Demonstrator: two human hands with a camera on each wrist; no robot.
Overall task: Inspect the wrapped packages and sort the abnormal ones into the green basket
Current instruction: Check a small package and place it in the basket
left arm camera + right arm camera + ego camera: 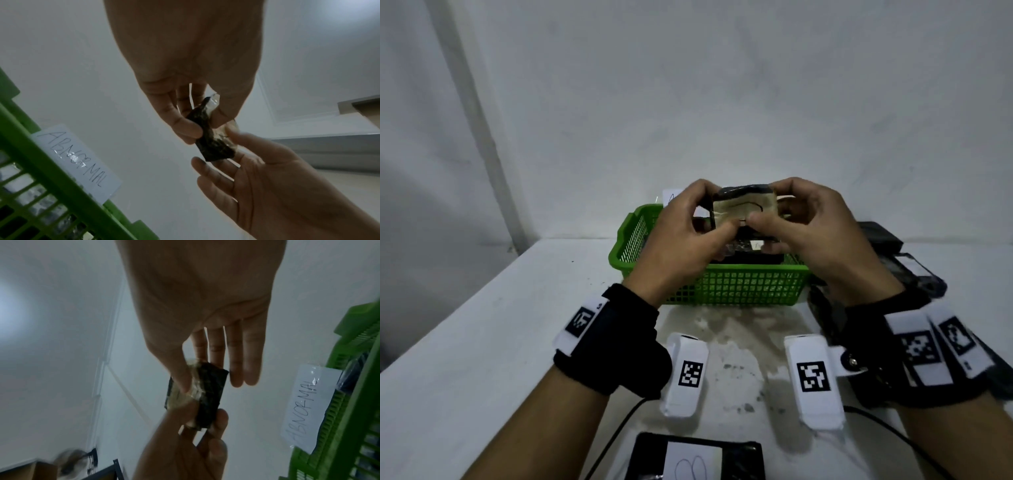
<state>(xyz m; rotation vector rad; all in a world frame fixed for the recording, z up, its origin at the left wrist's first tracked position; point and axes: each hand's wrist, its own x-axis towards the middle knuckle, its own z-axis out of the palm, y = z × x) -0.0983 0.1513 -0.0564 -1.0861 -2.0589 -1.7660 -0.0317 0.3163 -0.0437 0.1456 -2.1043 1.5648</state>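
A small black wrapped package (743,205) with a yellowed taped face is held up over the green basket (739,284). My left hand (714,214) pinches its left edge between thumb and fingers. My right hand (770,205) pinches its right edge, with the thumb on the taped face. In the left wrist view the package (213,146) shows edge-on between both hands. From the right wrist, the thumb presses the package (207,391) and the fingers lie behind it. Another black package (750,255) lies inside the basket, partly hidden by my hands.
A white label reading ABNORMAL (76,160) is fixed to the basket's far rim. Several black packages (893,260) lie on the white table to the right of the basket. One black package with a white label (695,460) lies at the table's near edge. A wall stands close behind.
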